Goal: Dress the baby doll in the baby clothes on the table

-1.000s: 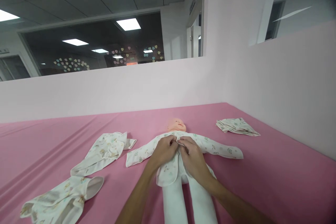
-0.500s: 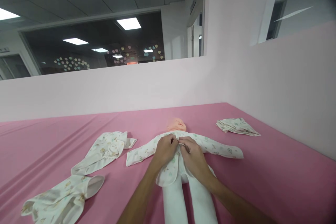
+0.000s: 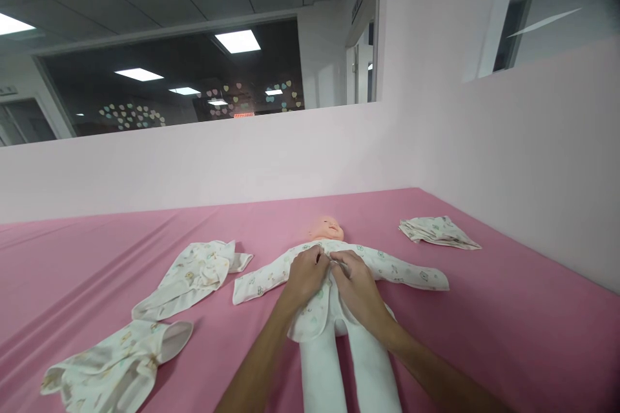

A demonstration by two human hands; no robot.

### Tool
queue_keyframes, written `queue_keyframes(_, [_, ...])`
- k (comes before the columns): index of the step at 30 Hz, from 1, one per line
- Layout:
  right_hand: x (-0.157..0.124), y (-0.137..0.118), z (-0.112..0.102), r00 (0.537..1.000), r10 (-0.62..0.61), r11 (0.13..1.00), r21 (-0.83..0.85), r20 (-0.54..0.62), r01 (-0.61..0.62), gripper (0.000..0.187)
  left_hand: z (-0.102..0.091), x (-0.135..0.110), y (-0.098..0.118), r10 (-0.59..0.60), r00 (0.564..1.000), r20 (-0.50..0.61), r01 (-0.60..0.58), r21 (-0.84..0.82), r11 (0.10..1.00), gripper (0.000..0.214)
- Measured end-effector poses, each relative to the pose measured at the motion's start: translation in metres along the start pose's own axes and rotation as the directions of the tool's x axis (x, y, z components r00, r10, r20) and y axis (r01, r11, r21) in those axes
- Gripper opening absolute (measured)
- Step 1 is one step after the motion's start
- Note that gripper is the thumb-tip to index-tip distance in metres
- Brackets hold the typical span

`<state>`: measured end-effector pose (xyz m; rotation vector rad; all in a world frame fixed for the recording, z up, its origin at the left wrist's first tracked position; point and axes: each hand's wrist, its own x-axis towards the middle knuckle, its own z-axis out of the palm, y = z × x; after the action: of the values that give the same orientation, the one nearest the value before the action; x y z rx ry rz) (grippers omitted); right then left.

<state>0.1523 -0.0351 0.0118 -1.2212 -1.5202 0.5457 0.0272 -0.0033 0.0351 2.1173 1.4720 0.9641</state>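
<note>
Both hands' fingers (image 3: 323,261) pinching garment (image 3: 387,266).

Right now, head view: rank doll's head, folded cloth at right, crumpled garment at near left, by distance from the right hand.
From the right hand:
1. Doll's head, just beyond the hand.
2. Folded cloth, far right by the wall.
3. Crumpled garment, near left edge.

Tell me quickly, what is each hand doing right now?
Left hand: fingers pinched shut on the doll's printed shirt at the chest.
Right hand: fingers pinched shut on the same shirt front.
</note>
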Motion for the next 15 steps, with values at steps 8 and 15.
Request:
queue_keyframes(8, [-0.0043, 0.0001, 0.0003, 0.989, -0.145, 0.917, -0.371, 0.025, 0.144, 0.022, -0.0037, -0.0016, 0.0026, 0.017, 1.000, 0.017, -0.017, 0.003, 1.000, 0.020])
queue_keyframes(15, [-0.0074, -0.0010, 0.0002, 0.981, -0.192, 0.883, -0.431, 0.029, 0.185, 0.027, -0.0068, -0.0017, 0.0050, -0.008, 0.998, 0.061, 0.010, -0.044, 0.999, 0.020])
